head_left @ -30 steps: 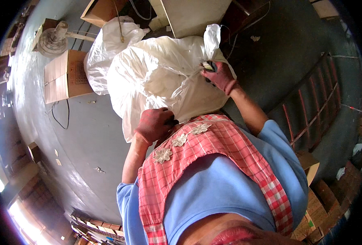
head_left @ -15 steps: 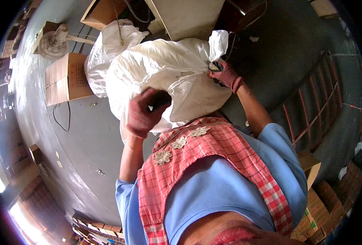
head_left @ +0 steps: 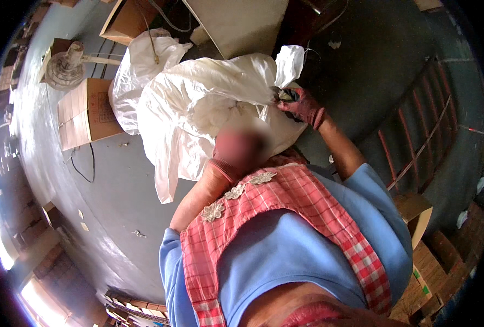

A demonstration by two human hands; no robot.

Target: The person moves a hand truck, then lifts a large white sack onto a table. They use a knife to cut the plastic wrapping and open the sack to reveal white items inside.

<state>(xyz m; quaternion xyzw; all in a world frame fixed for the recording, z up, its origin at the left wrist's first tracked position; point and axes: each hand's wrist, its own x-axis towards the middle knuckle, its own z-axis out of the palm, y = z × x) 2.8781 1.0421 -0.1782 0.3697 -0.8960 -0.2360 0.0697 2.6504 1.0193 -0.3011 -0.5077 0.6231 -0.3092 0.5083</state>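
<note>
Large white plastic bag [head_left: 171,101] at centre of frame, upper half, crumpled. Right hand [head_left: 303,107], reddish glove, right of centre at bag's edge; fingers curled closed around small pale item [head_left: 287,96], too small to identify. White tuft of bag plastic [head_left: 289,64] rises just above it. Left hand [head_left: 241,147], reddish glove, at frame centre in front of bag; blurred, cannot tell whether open or closed. Second white bag [head_left: 143,60], cardboard box [head_left: 89,113], fan [head_left: 64,71] in upper left.
</note>
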